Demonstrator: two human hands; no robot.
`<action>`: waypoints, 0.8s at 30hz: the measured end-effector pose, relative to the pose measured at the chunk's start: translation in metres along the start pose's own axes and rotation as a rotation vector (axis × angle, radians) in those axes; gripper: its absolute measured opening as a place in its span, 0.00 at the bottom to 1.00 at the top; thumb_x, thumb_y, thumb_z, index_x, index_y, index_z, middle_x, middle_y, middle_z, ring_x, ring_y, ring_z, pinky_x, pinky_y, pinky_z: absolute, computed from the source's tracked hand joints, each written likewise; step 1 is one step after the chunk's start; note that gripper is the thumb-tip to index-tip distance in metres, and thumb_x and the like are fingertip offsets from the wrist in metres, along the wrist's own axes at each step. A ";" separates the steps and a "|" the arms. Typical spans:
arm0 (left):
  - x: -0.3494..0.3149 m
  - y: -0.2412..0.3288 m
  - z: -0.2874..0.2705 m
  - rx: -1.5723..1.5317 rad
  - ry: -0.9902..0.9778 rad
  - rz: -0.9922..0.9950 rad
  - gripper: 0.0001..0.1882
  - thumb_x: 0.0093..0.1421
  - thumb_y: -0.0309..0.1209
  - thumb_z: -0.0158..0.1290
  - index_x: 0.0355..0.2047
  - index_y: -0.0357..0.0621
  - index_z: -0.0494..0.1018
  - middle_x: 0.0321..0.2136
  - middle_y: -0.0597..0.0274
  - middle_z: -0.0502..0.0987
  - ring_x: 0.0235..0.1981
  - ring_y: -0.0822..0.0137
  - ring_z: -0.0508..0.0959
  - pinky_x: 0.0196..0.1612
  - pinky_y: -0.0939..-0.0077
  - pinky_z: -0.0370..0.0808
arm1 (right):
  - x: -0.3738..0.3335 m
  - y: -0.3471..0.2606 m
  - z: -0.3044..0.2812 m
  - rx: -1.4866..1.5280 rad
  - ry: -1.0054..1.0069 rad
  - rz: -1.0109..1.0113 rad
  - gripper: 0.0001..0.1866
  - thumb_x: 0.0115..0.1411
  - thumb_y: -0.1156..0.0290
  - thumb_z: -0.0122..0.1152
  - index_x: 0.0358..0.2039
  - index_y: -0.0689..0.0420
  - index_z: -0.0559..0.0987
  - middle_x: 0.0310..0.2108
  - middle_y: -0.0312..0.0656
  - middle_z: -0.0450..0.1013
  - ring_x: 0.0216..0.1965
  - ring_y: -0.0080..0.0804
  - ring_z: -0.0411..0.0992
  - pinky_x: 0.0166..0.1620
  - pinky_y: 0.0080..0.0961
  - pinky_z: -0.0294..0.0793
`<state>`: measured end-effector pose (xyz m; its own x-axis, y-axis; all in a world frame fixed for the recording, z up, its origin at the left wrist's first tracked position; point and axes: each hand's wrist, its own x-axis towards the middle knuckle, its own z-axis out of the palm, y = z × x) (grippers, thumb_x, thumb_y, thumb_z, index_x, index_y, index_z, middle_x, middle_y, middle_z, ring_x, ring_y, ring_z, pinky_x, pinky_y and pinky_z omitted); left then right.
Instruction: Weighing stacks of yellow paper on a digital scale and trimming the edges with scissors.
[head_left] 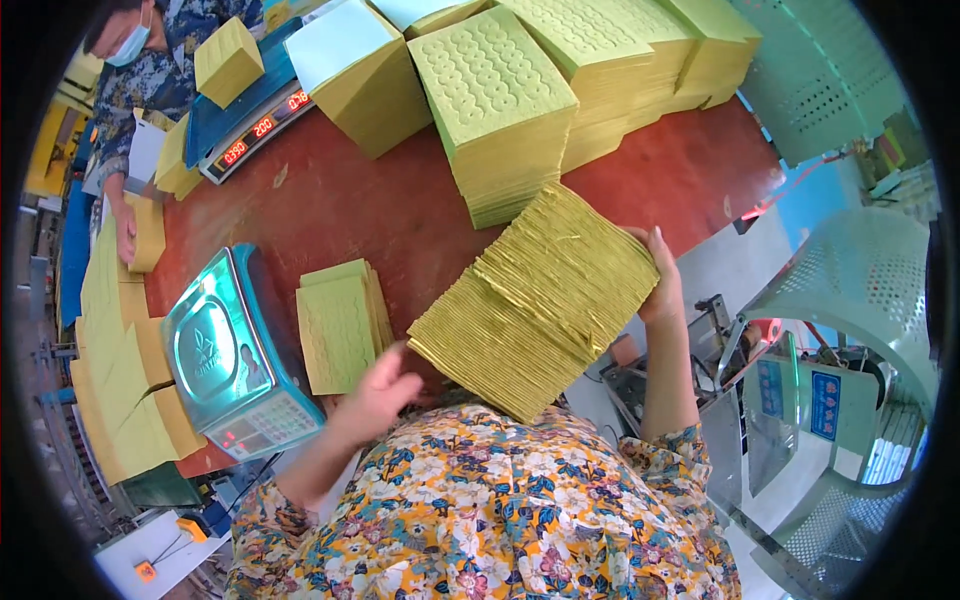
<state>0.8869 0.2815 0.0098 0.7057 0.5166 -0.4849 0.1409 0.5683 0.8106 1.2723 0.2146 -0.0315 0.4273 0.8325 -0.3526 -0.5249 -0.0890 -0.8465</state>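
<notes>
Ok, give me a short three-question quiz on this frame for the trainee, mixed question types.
1. True or false: both hands are on the big tilted stack of yellow sheets.
2. Multiple choice: what lies on the red table between the near scale and the tilted stack? A) a small stack of yellow sheets B) a roll of tape C) a blue box
3. Fill in: the far scale carries a ___ stack of sheets.

Key
1. True: the left hand supports its lower corner, the right hand grips its far right edge.
2. A, the small stack.
3. Yellow: the stack on the far scale.
</notes>
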 end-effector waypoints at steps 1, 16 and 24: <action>0.003 0.020 -0.004 0.161 0.120 -0.084 0.29 0.65 0.23 0.45 0.66 0.39 0.56 0.59 0.54 0.68 0.60 0.64 0.68 0.63 0.65 0.66 | 0.000 0.002 -0.004 0.002 0.012 0.004 0.32 0.69 0.47 0.45 0.49 0.69 0.76 0.44 0.49 0.77 0.46 0.36 0.75 0.51 0.32 0.74; 0.153 0.062 0.052 -0.037 -0.397 0.159 0.46 0.67 0.65 0.30 0.73 0.46 0.40 0.72 0.58 0.46 0.71 0.63 0.49 0.72 0.66 0.44 | -0.021 0.031 0.020 -0.100 0.479 -0.324 0.36 0.71 0.44 0.34 0.45 0.67 0.78 0.40 0.46 0.78 0.42 0.32 0.74 0.48 0.28 0.72; 0.163 0.067 0.048 -0.038 -0.338 0.214 0.43 0.69 0.61 0.29 0.72 0.42 0.43 0.72 0.57 0.47 0.72 0.62 0.47 0.72 0.68 0.43 | -0.034 0.052 0.030 0.085 0.552 -0.465 0.28 0.73 0.52 0.38 0.50 0.66 0.75 0.44 0.45 0.76 0.46 0.31 0.72 0.53 0.28 0.69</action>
<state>1.0452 0.3731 0.0007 0.9060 0.3897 -0.1653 -0.0560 0.4974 0.8657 1.2082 0.1982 -0.0516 0.9177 0.3744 -0.1327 -0.2443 0.2687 -0.9317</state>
